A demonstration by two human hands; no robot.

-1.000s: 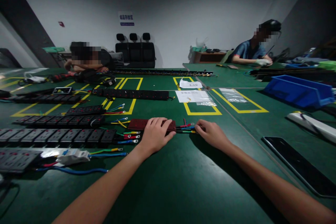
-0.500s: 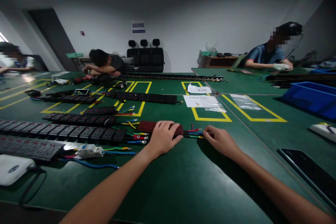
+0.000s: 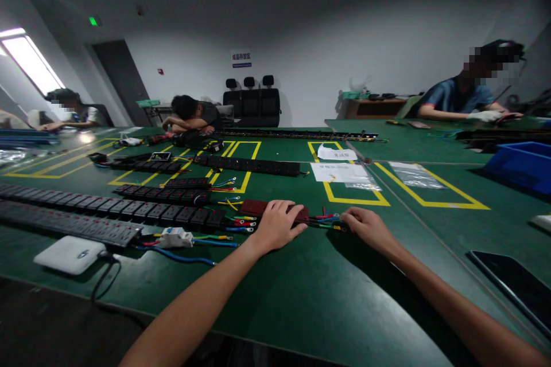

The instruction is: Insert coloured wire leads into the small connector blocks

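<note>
A dark red socket strip [image 3: 253, 208] lies flat on the green table. My left hand [image 3: 280, 225] is laid across its right part, fingers over the top and thumb along the near side, gripping it. Several coloured wires [image 3: 323, 219] with metal ring ends run out of the strip to the right. At their tips is my right hand [image 3: 364, 226], fingers curled into a pinch at the blue wire's end. The fingertips partly hide what is between them.
Black socket strips [image 3: 172, 215] with loose wire ends lie to the left, beside a white breaker [image 3: 175, 237] and a white box [image 3: 71, 255]. Papers [image 3: 340, 172], a blue bin [image 3: 523, 167] and a phone [image 3: 508, 281] are rightward. Other people sit around the table.
The camera view has turned left, so everything sits further right in the picture. My hands keep nearly the same places on the strip and at the wires.
</note>
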